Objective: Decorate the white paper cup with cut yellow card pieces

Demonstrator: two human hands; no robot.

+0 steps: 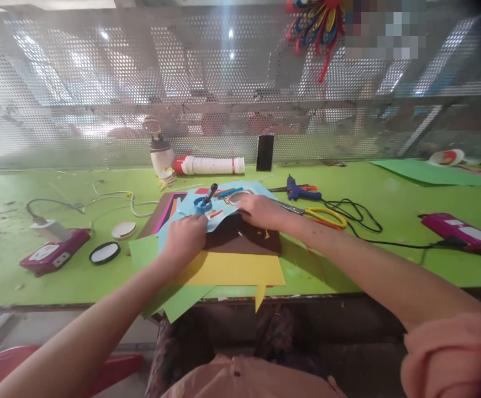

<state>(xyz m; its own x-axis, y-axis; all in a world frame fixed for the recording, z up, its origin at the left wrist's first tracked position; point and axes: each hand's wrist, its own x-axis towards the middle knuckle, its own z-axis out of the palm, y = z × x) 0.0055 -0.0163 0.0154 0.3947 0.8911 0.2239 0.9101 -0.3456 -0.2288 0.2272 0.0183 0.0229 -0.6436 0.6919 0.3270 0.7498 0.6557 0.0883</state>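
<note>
A light blue paper sheet (222,221) lies over a brown sheet (244,244), its near edge lifted off it. My left hand (185,236) is closed on the blue sheet's near left edge. At the sheet's right edge my right hand (260,211) pinches the paper, with the fingertips partly hidden. A small blue tub (202,207) with a dark-handled tool (211,192) standing in it rests on the blue sheet. Blue pens (230,192) lie behind it. Yellow-handled scissors (325,215) lie to the right of my right hand.
Yellow card (232,269) and green paper (182,304) reach the table's front edge. A blue glue gun (302,189) trails a black cord to a purple power strip (461,232). Another power strip (56,251) stands left, near a round black-rimmed disc (105,253). A phone (265,153) leans at the back.
</note>
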